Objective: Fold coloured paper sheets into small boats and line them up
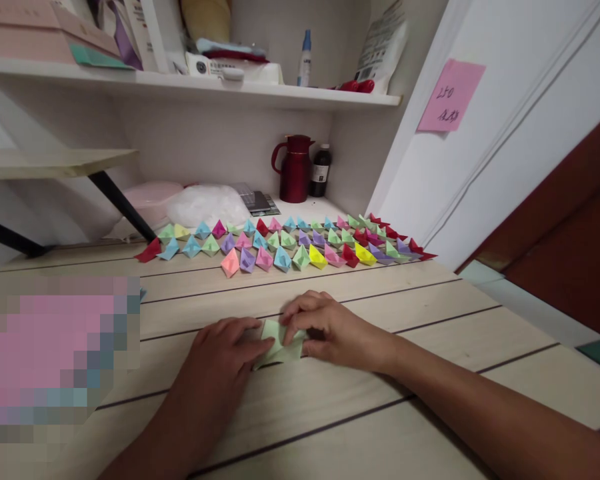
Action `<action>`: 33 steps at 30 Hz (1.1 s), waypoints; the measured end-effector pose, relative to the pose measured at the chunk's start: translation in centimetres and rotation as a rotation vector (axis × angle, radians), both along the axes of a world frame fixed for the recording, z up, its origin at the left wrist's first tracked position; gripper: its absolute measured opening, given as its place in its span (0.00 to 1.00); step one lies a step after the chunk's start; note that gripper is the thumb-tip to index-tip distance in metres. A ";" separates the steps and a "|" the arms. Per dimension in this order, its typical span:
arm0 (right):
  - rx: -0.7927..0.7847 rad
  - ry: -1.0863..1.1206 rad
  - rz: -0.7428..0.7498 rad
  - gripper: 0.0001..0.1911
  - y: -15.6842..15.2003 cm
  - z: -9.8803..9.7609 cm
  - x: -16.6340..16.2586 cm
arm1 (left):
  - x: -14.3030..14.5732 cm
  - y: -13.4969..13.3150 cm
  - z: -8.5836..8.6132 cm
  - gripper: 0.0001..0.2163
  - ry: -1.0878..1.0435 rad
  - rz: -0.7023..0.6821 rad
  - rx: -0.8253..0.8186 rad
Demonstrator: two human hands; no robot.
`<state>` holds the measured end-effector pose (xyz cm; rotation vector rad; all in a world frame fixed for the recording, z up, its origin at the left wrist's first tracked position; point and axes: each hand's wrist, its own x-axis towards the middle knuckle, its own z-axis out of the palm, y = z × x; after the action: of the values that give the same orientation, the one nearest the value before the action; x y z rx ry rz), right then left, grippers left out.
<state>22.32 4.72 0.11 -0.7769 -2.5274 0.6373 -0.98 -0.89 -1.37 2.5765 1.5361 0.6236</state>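
A small sheet of pale green paper (280, 348), partly folded, lies on the wooden table between my two hands. My left hand (223, 350) grips its left side, with the thumb lying on the paper and the fingers by its upper left edge. At the right edge, my right hand (325, 327) holds it between thumb and bent fingers, one fingertip pressing on its surface. Parts of the paper are covered by the fingers. Beyond my hands stand rows of folded paper boats (283, 259) in many colours.
A blurred-out pink patch (55, 347) covers the table's left side. Behind the boats are a red thermos jug (295, 170), a dark bottle (321, 172) and a white plastic bag (207, 205). A black-legged stand (120, 203) rises at the left. A pink note (451, 97) hangs on the right panel.
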 end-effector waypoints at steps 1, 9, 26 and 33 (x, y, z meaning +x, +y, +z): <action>-0.001 0.008 -0.008 0.08 0.0 -0.1 -0.1 | 0.0 0.0 0.1 0.18 0.007 0.000 -0.004; -0.009 0.064 -0.182 0.04 0.2 -0.7 -0.8 | 0.0 -0.1 0.3 0.14 0.000 0.024 -0.018; 0.059 -0.047 -0.265 0.08 0.7 -1.1 -1.5 | 0.3 -0.3 -0.4 0.24 0.165 -0.210 0.089; -0.031 -0.024 -0.377 0.11 2.3 -0.8 1.2 | -0.4 -0.3 -1.8 0.29 0.189 -0.219 0.074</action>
<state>23.52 6.98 -0.70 -1.2371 -2.3039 0.5403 -1.42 -1.21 -3.18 2.8788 1.2712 0.4333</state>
